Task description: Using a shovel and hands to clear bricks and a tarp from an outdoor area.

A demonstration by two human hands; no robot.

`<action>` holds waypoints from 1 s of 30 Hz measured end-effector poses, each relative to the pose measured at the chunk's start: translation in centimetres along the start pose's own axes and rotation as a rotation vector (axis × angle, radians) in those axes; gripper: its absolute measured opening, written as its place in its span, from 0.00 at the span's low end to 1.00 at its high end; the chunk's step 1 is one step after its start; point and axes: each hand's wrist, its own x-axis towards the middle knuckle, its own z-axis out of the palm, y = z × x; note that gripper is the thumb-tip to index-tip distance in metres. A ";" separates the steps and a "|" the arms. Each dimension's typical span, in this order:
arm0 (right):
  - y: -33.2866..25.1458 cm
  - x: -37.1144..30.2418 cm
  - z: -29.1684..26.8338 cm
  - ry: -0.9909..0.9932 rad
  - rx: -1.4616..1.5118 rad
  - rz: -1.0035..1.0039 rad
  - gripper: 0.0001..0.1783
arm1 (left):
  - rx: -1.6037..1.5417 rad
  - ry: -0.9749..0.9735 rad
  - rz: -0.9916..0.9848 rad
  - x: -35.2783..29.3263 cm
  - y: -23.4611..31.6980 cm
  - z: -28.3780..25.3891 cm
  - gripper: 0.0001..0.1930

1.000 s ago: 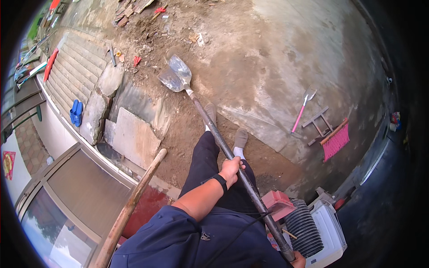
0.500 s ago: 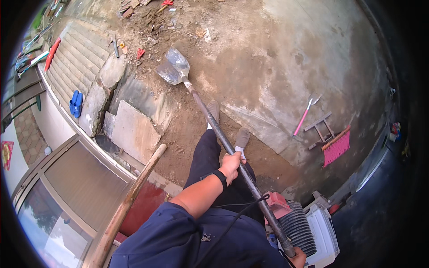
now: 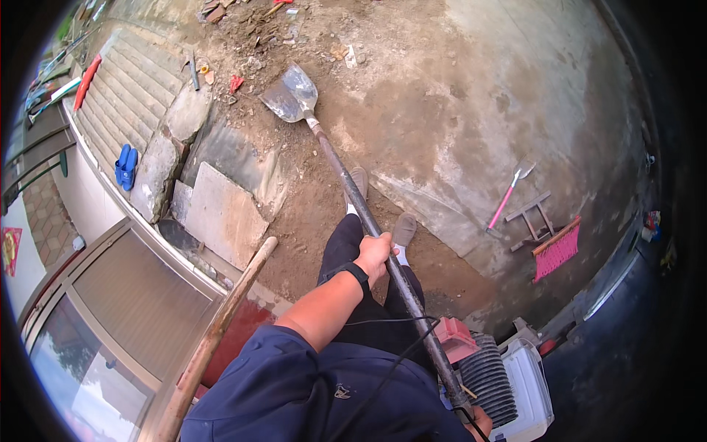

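A long-handled shovel [image 3: 342,173] slants across the view, from the upper left down to my right side. Its worn, broad metal blade [image 3: 294,94] rests at or just above the dirt, beyond my feet. Around the middle of the dark shaft, my left hand [image 3: 374,254] is closed, with a black band on its wrist. My right hand [image 3: 480,421] grips the shaft's lower end at the bottom edge; its fingers are partly hidden. A thin black cord [image 3: 401,353] hangs across the shaft in front of my dark shirt.
Rubble and dirt [image 3: 258,29] lie at the far left. Broken slabs [image 3: 221,214], blue slippers [image 3: 126,167] and a wooden pole [image 3: 221,324] are leftward. On the right lie a pink-handled tool [image 3: 503,202], a wooden frame [image 3: 532,221] and pink netting [image 3: 557,252]. A ridged black hose [image 3: 487,379] sits near my right hand.
The shovel blade has moved slightly farther away and to the right. My right hand and the shaft's lower end have shifted a little left. Both hands keep their grip.
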 end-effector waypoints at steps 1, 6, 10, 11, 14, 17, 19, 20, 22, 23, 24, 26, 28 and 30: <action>8.8 4.4 2.1 -0.024 0.149 -0.126 0.19 | -0.028 0.000 0.018 0.1 -0.4 1.1 0.07; 5.1 1.5 1.3 -0.022 0.001 -0.090 0.17 | -0.004 0.005 0.007 -0.5 -2.5 -0.8 0.10; 4.0 1.6 1.8 0.002 -0.020 -0.093 0.16 | -0.011 -0.001 -0.013 -0.4 -2.1 -0.5 0.07; 3.9 1.7 2.0 0.017 -0.033 -0.097 0.16 | -0.031 -0.002 -0.015 -0.4 -2.1 -0.5 0.11; 3.1 2.5 2.6 0.107 -0.065 -0.149 0.15 | -0.075 -0.048 0.002 1.4 0.2 -0.2 0.10; 1.5 2.4 1.3 0.038 -0.066 -0.147 0.19 | -0.059 -0.003 0.006 1.3 0.5 0.4 0.08; 1.2 2.3 1.0 -0.047 -0.139 -0.137 0.25 | -0.047 0.025 -0.007 1.1 0.5 0.1 0.07; 1.3 2.5 1.5 -0.046 -0.136 -0.133 0.25 | -0.043 0.022 -0.009 0.9 0.6 0.2 0.07; 0.1 3.0 2.5 0.108 0.018 -0.230 0.13 | -0.041 0.056 0.055 1.0 0.9 0.3 0.07; -1.1 2.6 2.7 0.043 0.129 -0.212 0.13 | -0.024 0.112 0.106 1.8 1.0 -0.2 0.06; -2.5 2.7 3.5 0.042 0.130 -0.211 0.13 | -0.029 0.070 0.169 2.7 1.9 -1.2 0.06; -4.9 4.4 5.6 0.003 0.194 -0.334 0.13 | -0.032 0.139 0.256 4.7 7.3 -3.3 0.07; -7.9 5.9 6.5 0.004 0.257 -0.378 0.14 | -0.078 0.066 0.276 3.3 12.8 -3.3 0.07; -8.5 6.4 6.6 0.008 0.315 -0.431 0.15 | -0.019 0.067 0.380 0.5 15.9 -2.2 0.08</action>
